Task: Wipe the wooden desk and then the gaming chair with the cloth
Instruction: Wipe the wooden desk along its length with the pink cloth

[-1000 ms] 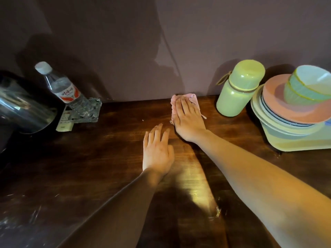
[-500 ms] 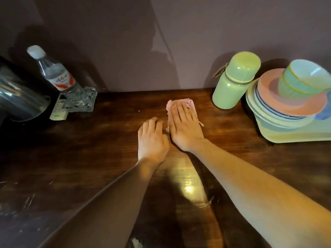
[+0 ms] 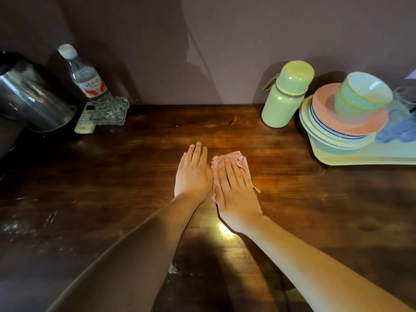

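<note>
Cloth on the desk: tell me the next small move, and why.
Probably draw the cloth back toward the near edge. The right hand presses it flat on the desk, the left hand rests on bare wood beside it, blocking a leftward sweep, and a pale scrap lies nearer the body.

The small pink cloth (image 3: 234, 154) is lying flat on the wooden desk (image 3: 315, 199), around the middle of the scene, with the right hand (image 3: 236, 192) pressing on it, fingers straight. Its crumpled far edge is peeking out past the fingertips, and a frayed corner is sticking out to the right. The desk is showing a dark brown, glossy surface, with pale scuffs at its near left.
</note>
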`<state>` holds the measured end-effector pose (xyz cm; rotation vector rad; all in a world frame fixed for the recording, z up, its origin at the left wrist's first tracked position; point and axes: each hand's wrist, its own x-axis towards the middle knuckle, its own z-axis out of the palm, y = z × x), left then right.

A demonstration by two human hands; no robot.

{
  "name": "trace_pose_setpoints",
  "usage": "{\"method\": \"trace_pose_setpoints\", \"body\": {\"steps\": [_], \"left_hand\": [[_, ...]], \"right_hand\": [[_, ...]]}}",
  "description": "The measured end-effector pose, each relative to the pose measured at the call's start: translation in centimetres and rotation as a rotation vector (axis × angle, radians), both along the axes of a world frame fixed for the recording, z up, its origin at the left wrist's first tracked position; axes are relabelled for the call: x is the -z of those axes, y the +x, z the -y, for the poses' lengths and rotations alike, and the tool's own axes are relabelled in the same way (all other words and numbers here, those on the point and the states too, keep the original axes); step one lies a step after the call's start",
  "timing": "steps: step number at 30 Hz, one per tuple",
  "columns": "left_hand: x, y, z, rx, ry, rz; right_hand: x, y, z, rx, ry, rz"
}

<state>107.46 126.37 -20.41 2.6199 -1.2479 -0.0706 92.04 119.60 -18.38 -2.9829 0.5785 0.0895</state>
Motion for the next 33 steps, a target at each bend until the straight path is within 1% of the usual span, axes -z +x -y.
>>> {"method": "trace_pose_setpoints", "body": {"steps": [3, 8, 10, 12, 16, 18, 21, 23, 26, 29, 31, 33], "left_hand": [[0.2, -0.7, -0.8, 0.02, 0.032, 0.052], [-0.6, -0.6, -1.2, -0.005, -0.14, 0.002], [-0.8, -0.6, -1.6, -0.001, -0.174, 0.012], [-1.2, -1.0, -1.7, 0.001, -0.167, 0.018], [-1.7, -3.0, -2.3, -0.047, -0.128, -0.078], [-1.7, -4.6, -3.2, -0.043, -0.042, -0.108], [-1.7, -6.2, -4.8, -0.009, 0.098, -0.075], [-1.3, -7.0, -5.5, 0.018, 0.153, -0.04], [-0.5, -7.0, -5.7, 0.006, 0.112, 0.025], [-0.2, -7.0, -5.8, 0.013, 0.112, 0.032], [-0.3, -6.9, -5.8, 0.019, 0.129, 0.045], [-0.7, -6.8, -5.7, 0.032, 0.171, 0.033]], "right_hand": [[0.0, 0.9, 1.8, -0.034, 0.015, 0.059], [0.2, 6.0, 6.3, 0.017, -0.003, 0.071], [0.3, 6.1, 6.2, 0.012, -0.025, 0.069], [0.5, 4.7, 4.9, 0.033, -0.037, 0.083], [0.6, -0.2, -0.7, 0.1, 0.001, 0.105], [0.4, -3.6, -3.5, 0.076, 0.0, 0.057], [0.2, -7.0, -5.1, -0.014, 0.003, 0.02], [-0.1, -7.0, -3.8, -0.077, -0.01, 0.019], [-0.1, -4.0, -0.6, -0.049, -0.033, 0.09], [-0.2, -1.6, 1.4, -0.026, -0.052, 0.077], [0.0, -1.6, 1.4, -0.011, -0.077, 0.06], [-0.2, -2.8, 0.0, 0.015, -0.054, 0.062]]}}
